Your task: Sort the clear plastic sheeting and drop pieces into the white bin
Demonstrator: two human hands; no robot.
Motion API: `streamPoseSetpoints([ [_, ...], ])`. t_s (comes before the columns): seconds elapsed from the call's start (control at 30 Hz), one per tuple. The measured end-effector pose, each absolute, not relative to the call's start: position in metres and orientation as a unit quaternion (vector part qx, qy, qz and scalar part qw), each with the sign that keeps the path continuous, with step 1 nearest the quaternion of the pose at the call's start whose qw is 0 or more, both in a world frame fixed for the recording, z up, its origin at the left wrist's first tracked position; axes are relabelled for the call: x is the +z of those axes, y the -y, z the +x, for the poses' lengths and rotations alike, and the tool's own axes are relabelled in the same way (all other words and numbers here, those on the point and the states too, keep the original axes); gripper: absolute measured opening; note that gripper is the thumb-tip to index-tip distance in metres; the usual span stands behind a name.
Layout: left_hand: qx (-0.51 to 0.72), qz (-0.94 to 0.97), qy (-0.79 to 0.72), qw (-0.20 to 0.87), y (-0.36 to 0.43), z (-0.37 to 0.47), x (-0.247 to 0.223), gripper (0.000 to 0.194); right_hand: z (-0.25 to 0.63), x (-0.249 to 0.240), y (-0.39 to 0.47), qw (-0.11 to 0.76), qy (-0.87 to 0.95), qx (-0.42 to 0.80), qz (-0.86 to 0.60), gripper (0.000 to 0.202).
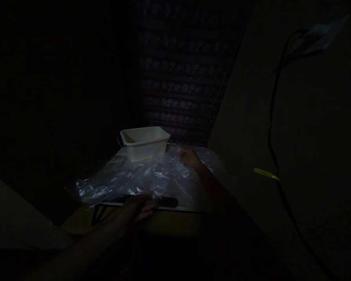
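The scene is very dark. Clear, crumpled plastic sheeting [160, 171] is spread over a small table [181, 208]. Over its right part, my right hand [190, 157] is closed, with the fingers curled into the plastic. At the front edge, my left hand [139, 208] has its fingers stretched to the right and slightly apart. Right beside it lies a long dark object with a rounded end [168, 201], partly covered by the hand; its kind is too dark to make out. A white plastic tub [148, 150] stands at the back left of the table.
A patterned dark curtain or shutter [175, 86] hangs behind the table. Along the right wall runs a black cable [270, 128] with a yellow tag [266, 173]. A thin cord loop [212, 115] dangles near the back right corner.
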State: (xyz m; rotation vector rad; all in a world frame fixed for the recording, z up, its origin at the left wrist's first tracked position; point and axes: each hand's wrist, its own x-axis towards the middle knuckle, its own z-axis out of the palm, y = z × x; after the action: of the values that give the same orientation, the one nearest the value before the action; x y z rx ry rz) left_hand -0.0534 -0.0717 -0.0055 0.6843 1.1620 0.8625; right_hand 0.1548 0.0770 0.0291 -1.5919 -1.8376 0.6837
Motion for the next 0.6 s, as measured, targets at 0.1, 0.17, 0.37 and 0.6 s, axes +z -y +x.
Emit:
streamPoseSetpoints([
  [0.1, 0.355, 0.314, -0.518, 0.712, 0.076, -0.049, -0.001, 0.022, 0.165, 0.032, -0.068, 0.221, 0.717, 0.179, -0.636, 0.019],
  [0.17, 0.340, 0.317, -0.517, 0.719, 0.078, -0.048, 0.001, 0.022, 0.170, 0.035, -0.061, 0.161, 0.738, 0.116, -0.645, 0.019],
  [0.37, 0.256, 0.350, -0.508, 0.744, 0.074, -0.053, 0.004, 0.032, 0.173, 0.041, -0.047, 0.077, 0.776, -0.005, -0.626, 0.032],
  [0.6, 0.239, 0.330, -0.528, 0.745, 0.066, -0.055, 0.005, 0.030, 0.163, 0.047, -0.045, 0.067, 0.806, -0.033, -0.587, 0.020],
])
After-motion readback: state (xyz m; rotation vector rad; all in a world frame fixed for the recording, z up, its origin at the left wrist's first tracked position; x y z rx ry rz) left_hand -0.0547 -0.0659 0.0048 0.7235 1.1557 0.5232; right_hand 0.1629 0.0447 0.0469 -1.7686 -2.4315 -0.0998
